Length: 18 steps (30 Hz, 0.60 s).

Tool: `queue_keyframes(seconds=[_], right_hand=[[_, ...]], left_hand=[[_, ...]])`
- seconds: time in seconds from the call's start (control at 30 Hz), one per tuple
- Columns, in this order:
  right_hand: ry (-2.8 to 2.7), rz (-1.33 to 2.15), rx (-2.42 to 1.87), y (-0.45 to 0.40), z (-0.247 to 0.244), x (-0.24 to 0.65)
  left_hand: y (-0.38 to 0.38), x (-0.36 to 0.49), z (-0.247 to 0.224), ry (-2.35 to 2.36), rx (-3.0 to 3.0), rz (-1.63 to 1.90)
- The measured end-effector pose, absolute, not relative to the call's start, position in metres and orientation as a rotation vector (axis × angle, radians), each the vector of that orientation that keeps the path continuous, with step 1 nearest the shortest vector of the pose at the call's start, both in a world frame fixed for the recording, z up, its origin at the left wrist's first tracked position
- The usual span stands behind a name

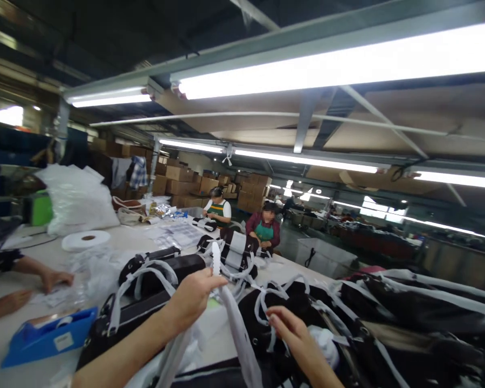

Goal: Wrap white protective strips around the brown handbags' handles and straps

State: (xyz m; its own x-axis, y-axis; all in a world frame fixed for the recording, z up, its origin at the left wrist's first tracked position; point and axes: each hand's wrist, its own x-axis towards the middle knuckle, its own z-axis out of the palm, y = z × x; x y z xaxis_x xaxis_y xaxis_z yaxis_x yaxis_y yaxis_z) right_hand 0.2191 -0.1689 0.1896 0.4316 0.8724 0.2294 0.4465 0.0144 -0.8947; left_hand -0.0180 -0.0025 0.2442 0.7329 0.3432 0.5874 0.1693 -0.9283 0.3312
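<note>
My left hand (194, 299) is raised over the table, its fingers closed around a white-wrapped bag strap (236, 328). A ribbed white end sticks up above the thumb, and the strap's lower part runs down toward the front edge of the view. Lower and to the right is my right hand (293, 334), fingers loosely bent and apart, with nothing seen in them. Its fingertips are close to the white-wrapped handle of a black bag (246, 307); contact cannot be made out. Another black bag (145, 307) with wrapped handles lies behind my left forearm.
A blue tape dispenser (50, 335) stands at left, near a co-worker's hands (56, 277). Beyond are a white roll (85, 240) and a plastic-wrapped pile (76, 199). More black bags (420, 307) fill the right side. Two people sit across the table, and light tubes hang overhead.
</note>
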Motion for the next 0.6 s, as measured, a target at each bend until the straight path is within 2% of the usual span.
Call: queue_keyframes(seconds=[0.1, 0.23, 0.43, 0.6], right_hand=[[-1.197, 0.646, -1.490, -0.171, 0.153, 0.210], [-1.329, 0.717, -1.356, -0.153, 0.135, 0.186], [-1.267, 0.904, -1.174, -0.142, 0.156, 0.178], [-1.104, 0.856, -1.210, -0.144, 0.173, 0.199]], left_hand=[[-0.008, -0.025, 0.273, 0.442, 2.680, 1.083], [-0.014, -0.031, 0.301, 0.440, 2.749, 1.107], [-0.012, -0.047, 0.304, 0.522, 2.861, 1.066], [-0.003, -0.064, 0.302, 0.613, 2.893, 1.053]])
